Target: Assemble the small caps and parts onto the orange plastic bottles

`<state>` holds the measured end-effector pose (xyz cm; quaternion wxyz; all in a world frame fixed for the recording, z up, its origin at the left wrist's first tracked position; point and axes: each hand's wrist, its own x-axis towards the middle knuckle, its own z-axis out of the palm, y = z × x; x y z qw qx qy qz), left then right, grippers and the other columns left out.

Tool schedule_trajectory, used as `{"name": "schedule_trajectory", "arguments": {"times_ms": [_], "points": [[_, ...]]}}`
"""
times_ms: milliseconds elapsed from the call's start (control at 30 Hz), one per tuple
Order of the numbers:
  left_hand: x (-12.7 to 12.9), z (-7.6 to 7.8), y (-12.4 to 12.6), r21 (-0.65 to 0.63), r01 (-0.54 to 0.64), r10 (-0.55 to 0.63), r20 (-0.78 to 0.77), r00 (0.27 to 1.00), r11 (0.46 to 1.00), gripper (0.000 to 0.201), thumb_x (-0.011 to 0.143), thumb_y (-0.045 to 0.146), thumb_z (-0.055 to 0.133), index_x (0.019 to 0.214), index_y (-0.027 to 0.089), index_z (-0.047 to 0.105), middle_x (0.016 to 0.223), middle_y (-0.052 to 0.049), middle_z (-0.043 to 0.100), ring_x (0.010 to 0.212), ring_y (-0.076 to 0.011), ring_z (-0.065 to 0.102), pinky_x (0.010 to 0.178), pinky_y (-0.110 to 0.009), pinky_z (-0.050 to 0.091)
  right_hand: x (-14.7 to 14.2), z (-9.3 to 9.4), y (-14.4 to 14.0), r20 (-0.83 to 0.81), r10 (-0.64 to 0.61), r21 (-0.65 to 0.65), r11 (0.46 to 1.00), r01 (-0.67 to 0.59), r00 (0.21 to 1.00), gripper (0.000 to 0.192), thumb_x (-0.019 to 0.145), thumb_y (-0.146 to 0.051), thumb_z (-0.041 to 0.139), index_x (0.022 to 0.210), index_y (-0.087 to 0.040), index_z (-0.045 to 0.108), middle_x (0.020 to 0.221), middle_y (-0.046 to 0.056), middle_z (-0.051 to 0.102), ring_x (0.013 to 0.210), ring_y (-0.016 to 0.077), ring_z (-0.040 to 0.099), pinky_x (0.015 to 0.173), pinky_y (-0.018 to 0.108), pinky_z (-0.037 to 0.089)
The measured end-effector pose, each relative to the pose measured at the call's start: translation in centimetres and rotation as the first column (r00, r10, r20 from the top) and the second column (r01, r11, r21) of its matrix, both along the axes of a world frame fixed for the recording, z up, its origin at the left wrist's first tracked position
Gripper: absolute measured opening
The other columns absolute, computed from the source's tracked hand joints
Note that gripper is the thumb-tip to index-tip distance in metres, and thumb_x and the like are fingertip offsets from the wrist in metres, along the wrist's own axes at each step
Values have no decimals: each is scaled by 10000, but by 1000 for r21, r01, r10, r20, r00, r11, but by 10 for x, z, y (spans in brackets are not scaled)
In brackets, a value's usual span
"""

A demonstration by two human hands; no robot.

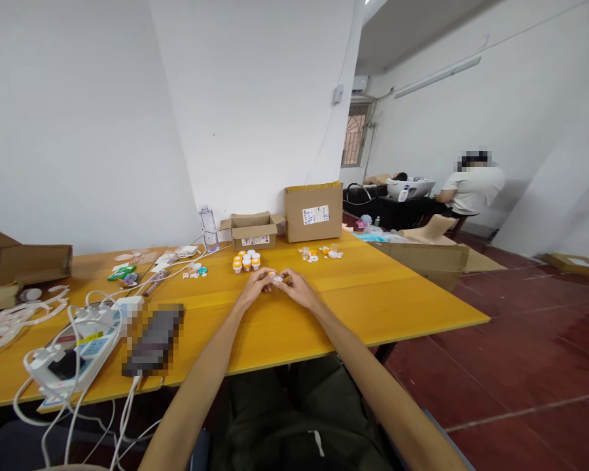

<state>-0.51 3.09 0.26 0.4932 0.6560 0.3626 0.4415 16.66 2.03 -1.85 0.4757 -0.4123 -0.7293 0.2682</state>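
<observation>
The left hand [256,286] and the right hand [297,286] are brought together over the yellow table [383,294], fingertips meeting around a small white piece [277,279], which is pinched between them just above the tabletop. The piece is too small for its form to be made out, and how much of the grip is borne by each hand cannot be told. Both forearms are stretched out from the lower edge of the view.

Just beyond the hands, a cluster of small orange-and-white bottles [246,260] is set upright on the table. To the right of these, loose orange and white parts [319,252] are scattered. Behind the bottles an open cardboard box [253,231] is placed, and a larger closed carton [313,211] with a label is stood beside it on the right. A clear water bottle [209,228] is seen left of the open box.

Farther left, small packets and white bits [163,263] are spread across the table. Near the front left edge a white power strip [73,356] is laid among tangled white cables [39,327]. Another brown box [14,265] is found at the far left.

In the background on the right, a person in a white shirt [472,188] is seated at a dark table, well apart from the hands.
</observation>
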Motion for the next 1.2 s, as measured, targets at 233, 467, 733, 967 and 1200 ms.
{"name": "schedule_trajectory", "arguments": {"times_ms": [233,467,733,967,1200], "points": [[1,1,0,3,0,0,10,1000,1000,346,764,498,709,901,181,686,563,44,559,520,-112,536,536,-227,418,0,3,-2,21,1,28,1000,-2,1000,338,858,-550,557,844,-216,607,810,13,675,691,163,606,673,294,485],[1,2,-2,-1,5,-5,12,1000,1000,342,760,499,708,888,183,685,575,39,573,518,-105,531,531,-222,404,-2,5,-4,-8,8,6,1000,-8,1000,337,798,-554,615,857,-224,577,860,1,670,646,149,590,637,285,482],[1,1,-1,3,-7,7,5,1000,1000,340,759,499,715,882,182,685,560,40,570,516,-114,543,523,-227,411,0,5,-4,28,1,10,1000,-2,1000,320,837,-544,575,841,-224,598,823,9,672,674,165,603,651,292,481],[0,1,-2,2,0,0,18,1000,1000,354,740,505,724,882,184,679,567,44,569,512,-106,534,527,-224,409,0,5,-4,36,0,35,999,-2,999,311,841,-536,576,824,-227,603,811,8,673,685,169,606,667,296,482],[0,0,0,0,-8,8,-2,1000,1000,349,757,502,707,897,183,683,592,34,585,532,-117,550,531,-230,407,0,1,-1,17,-8,16,1000,7,1000,328,818,-545,616,870,-221,616,852,5,679,659,155,601,647,288,486]]}}
